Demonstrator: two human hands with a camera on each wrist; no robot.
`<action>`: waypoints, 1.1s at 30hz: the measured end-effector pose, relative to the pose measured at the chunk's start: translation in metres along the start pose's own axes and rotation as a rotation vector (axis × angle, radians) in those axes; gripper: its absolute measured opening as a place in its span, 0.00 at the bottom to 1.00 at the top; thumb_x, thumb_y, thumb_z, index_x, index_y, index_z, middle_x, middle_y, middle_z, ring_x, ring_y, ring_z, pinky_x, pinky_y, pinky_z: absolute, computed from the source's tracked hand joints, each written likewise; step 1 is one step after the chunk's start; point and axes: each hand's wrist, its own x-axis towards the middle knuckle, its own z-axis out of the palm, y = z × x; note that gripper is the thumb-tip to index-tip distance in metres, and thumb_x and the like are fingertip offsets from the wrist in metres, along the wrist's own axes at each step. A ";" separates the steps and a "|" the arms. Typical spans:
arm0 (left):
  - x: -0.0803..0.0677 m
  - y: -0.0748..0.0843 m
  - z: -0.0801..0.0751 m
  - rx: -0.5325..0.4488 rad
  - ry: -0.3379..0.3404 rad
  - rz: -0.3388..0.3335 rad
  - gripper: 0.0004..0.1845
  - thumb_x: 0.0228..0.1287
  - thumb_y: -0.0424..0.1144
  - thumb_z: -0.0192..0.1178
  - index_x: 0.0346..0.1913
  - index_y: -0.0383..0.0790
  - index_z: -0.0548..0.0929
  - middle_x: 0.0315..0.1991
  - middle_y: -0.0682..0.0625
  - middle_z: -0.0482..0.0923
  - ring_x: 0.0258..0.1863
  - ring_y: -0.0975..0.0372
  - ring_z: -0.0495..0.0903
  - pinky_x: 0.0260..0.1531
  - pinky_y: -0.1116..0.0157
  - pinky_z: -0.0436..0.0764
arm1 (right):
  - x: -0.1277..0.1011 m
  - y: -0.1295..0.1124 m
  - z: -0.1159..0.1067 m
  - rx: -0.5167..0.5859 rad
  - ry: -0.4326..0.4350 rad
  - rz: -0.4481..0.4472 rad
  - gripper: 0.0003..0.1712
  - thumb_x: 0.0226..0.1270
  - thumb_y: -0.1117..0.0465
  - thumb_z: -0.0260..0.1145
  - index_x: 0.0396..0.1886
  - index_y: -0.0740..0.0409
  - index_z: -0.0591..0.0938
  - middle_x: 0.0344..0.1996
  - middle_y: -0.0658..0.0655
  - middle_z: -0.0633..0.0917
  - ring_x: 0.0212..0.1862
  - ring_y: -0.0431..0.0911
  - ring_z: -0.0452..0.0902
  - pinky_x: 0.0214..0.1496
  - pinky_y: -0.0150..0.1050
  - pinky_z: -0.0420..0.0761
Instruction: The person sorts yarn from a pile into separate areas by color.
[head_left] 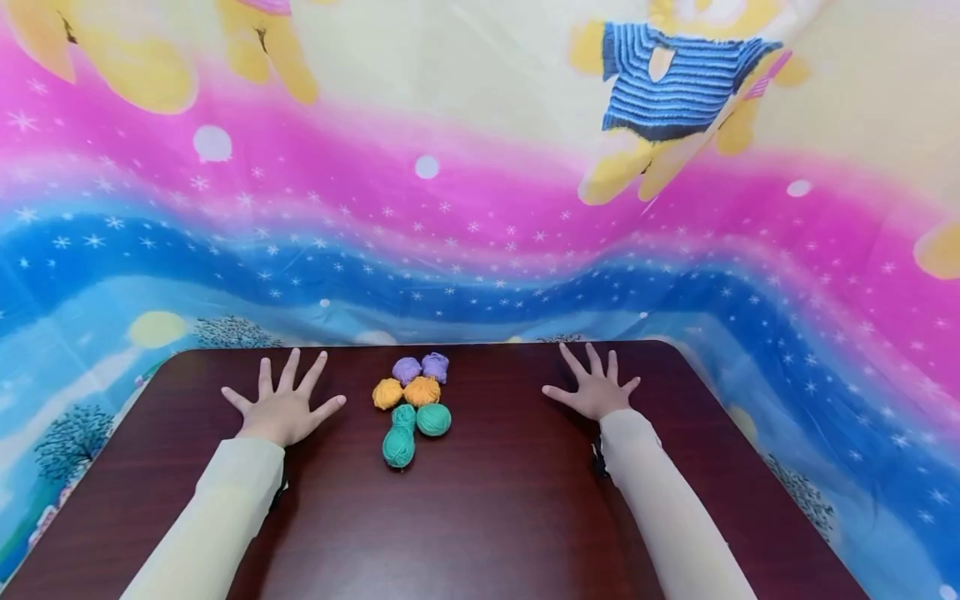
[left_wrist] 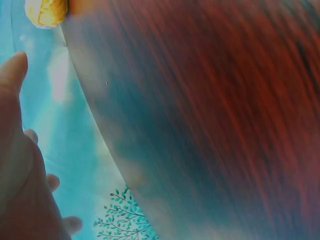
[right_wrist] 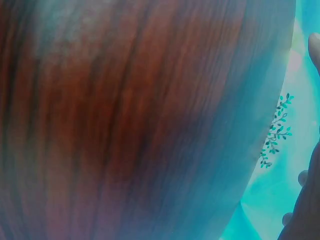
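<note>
Dark reddish wood covers the bench (head_left: 480, 517), and near its far edge, midway between the two hands, lies a tight cluster of small yarn balls: two purple balls (head_left: 421, 367) at the back, two orange balls (head_left: 406, 392) touching them in the middle, and two green balls (head_left: 413, 432) nearest the person, one resting a little forward of the other. The left hand (head_left: 282, 403) lies flat on the wood with its fingers spread, holding nothing, near the orange balls but apart from them. The right hand (head_left: 596, 388) is likewise flat, splayed and released, farther from the cluster. The yarn looks soft, light and easily squashed, likely to roll or shed a loose strand, so a gentle pinch around a ball's middle should suit it best. Both wrist views are blurred and strongly tinted; they show mostly wood grain, the bench edge and a slice of hand, with one orange ball cut off at the left view's corner. A colourful printed cloth (head_left: 480, 233) hangs behind.
</note>
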 end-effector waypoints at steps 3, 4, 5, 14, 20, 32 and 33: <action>-0.002 0.003 -0.002 0.010 0.035 0.012 0.49 0.68 0.73 0.47 0.83 0.54 0.43 0.81 0.35 0.34 0.75 0.29 0.23 0.51 0.18 0.21 | 0.002 -0.006 -0.001 -0.016 0.006 -0.019 0.60 0.57 0.16 0.53 0.83 0.30 0.43 0.82 0.62 0.38 0.77 0.72 0.22 0.58 0.87 0.30; -0.002 0.004 -0.003 0.015 0.046 0.017 0.49 0.69 0.73 0.48 0.83 0.54 0.44 0.81 0.35 0.35 0.75 0.30 0.23 0.51 0.18 0.21 | 0.002 -0.008 -0.002 -0.016 0.007 -0.021 0.60 0.57 0.16 0.53 0.83 0.29 0.43 0.82 0.61 0.38 0.77 0.72 0.22 0.59 0.87 0.30; -0.003 0.005 -0.003 0.015 0.056 0.023 0.49 0.69 0.71 0.49 0.83 0.54 0.44 0.81 0.35 0.35 0.75 0.31 0.23 0.51 0.19 0.21 | 0.002 -0.011 -0.004 -0.015 0.008 -0.028 0.60 0.58 0.16 0.53 0.83 0.30 0.43 0.82 0.62 0.38 0.77 0.72 0.21 0.59 0.87 0.31; 0.001 0.021 -0.002 0.026 0.139 0.105 0.47 0.72 0.67 0.51 0.83 0.50 0.46 0.82 0.38 0.39 0.79 0.38 0.29 0.58 0.22 0.22 | -0.008 -0.038 -0.006 0.038 0.062 -0.109 0.58 0.60 0.19 0.56 0.83 0.29 0.45 0.82 0.60 0.41 0.79 0.70 0.25 0.63 0.85 0.38; -0.002 0.034 0.003 0.048 0.257 0.207 0.44 0.74 0.60 0.54 0.83 0.47 0.51 0.82 0.41 0.47 0.80 0.43 0.42 0.67 0.26 0.35 | -0.021 -0.062 0.012 0.188 0.139 -0.176 0.54 0.64 0.30 0.65 0.83 0.29 0.48 0.82 0.58 0.43 0.79 0.67 0.31 0.66 0.82 0.49; -0.026 0.058 0.013 0.001 0.299 0.215 0.41 0.74 0.56 0.57 0.81 0.42 0.56 0.81 0.40 0.48 0.79 0.43 0.46 0.68 0.27 0.44 | -0.037 -0.127 0.042 0.719 0.159 -0.225 0.32 0.69 0.52 0.71 0.70 0.53 0.75 0.67 0.60 0.69 0.68 0.60 0.68 0.62 0.56 0.78; -0.029 0.061 0.014 -0.008 0.295 0.213 0.40 0.74 0.55 0.57 0.81 0.42 0.57 0.81 0.40 0.49 0.79 0.42 0.47 0.68 0.27 0.45 | -0.038 -0.132 0.044 0.756 0.156 -0.226 0.30 0.69 0.53 0.71 0.69 0.54 0.76 0.65 0.59 0.71 0.66 0.60 0.71 0.61 0.55 0.79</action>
